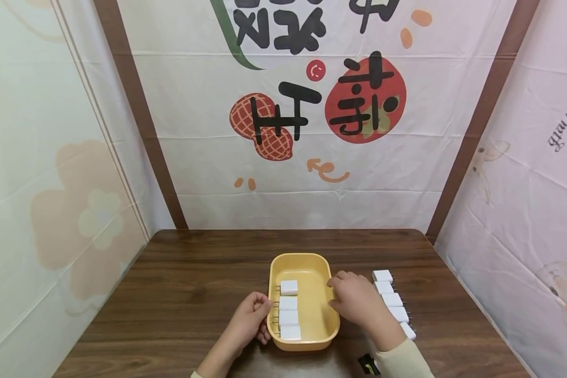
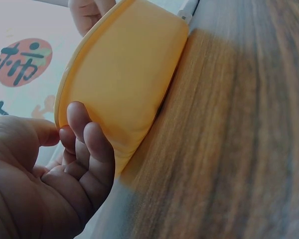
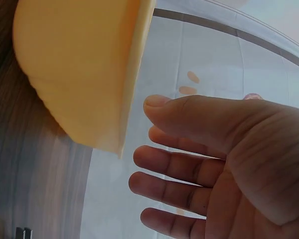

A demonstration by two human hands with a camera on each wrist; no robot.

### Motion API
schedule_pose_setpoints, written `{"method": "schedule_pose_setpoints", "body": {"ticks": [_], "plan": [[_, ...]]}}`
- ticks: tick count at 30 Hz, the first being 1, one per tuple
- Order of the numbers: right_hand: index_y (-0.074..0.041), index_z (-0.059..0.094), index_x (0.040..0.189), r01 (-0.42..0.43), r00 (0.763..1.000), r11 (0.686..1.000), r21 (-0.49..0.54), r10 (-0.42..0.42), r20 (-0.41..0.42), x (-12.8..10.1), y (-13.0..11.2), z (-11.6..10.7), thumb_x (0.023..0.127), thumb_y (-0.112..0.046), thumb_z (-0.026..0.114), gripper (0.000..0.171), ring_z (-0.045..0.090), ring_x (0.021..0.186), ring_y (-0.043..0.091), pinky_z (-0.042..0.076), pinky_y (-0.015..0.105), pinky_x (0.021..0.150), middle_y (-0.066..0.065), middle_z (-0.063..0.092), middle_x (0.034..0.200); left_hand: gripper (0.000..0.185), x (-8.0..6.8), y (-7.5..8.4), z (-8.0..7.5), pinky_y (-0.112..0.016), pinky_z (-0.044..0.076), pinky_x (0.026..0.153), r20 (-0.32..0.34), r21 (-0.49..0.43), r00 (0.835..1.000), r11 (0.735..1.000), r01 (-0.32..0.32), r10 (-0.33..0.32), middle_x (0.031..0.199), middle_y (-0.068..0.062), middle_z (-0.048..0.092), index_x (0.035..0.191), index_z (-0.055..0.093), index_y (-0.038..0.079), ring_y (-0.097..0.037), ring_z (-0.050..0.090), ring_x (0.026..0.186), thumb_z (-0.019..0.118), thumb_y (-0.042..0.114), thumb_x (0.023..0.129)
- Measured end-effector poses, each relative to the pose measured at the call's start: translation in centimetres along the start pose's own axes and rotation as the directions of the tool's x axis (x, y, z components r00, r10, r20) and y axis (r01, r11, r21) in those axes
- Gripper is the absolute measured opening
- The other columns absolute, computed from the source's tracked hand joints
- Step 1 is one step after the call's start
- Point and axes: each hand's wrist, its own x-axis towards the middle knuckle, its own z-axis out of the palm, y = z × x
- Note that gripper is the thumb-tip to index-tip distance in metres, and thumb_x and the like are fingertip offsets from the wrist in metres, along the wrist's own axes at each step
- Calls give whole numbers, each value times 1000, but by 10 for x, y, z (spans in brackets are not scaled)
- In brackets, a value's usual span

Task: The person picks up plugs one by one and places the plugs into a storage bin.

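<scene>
Head view: yellow tray (image 1: 325, 329) near front edge of tabletop (image 1: 179, 283), four white plugs (image 1: 289, 310) in a column along its left side, five more plugs (image 1: 391, 300) in a row just right of it. Left hand (image 1: 248, 317) at tray's left wall, fingers (image 2: 97, 149) curled against the outside, holding nothing. Right hand (image 1: 354, 299) at the right rim, fingers (image 3: 174, 162) straight and spread, grip apart.
</scene>
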Motion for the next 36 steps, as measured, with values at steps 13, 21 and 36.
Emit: {"method": "schedule_pose_setpoints", "body": {"ticks": [13,21,36], "plan": [[-12,75,100,15,999,1000,9,-14,-51,-15,11,0,76,-25,88,31,65,86,26,54,46,69,2,66,92,26,2,0,1,-29,53,45,-8,7,1000,1000,11,-11,75,-11,61,117,47,-2,-15,60,50,52,22,108],[-8,75,106,-52,999,998,29,52,-4,-24,18,1,76,-23,89,36,66,89,29,56,48,75,5,67,95,28,2,-1,0,-29,52,45,2,-4,1000,1000,14,-14,73,-9,60,118,46,-3,-15,59,50,52,22,108],[-4,73,108,-139,989,990,-5,139,43,-40,33,6,67,-15,89,46,67,88,31,56,50,70,8,67,98,28,2,-1,-1,-29,52,45,1,3,1000,1000,21,-21,71,-5,58,118,46,-2,-15,59,50,52,23,108]]}}
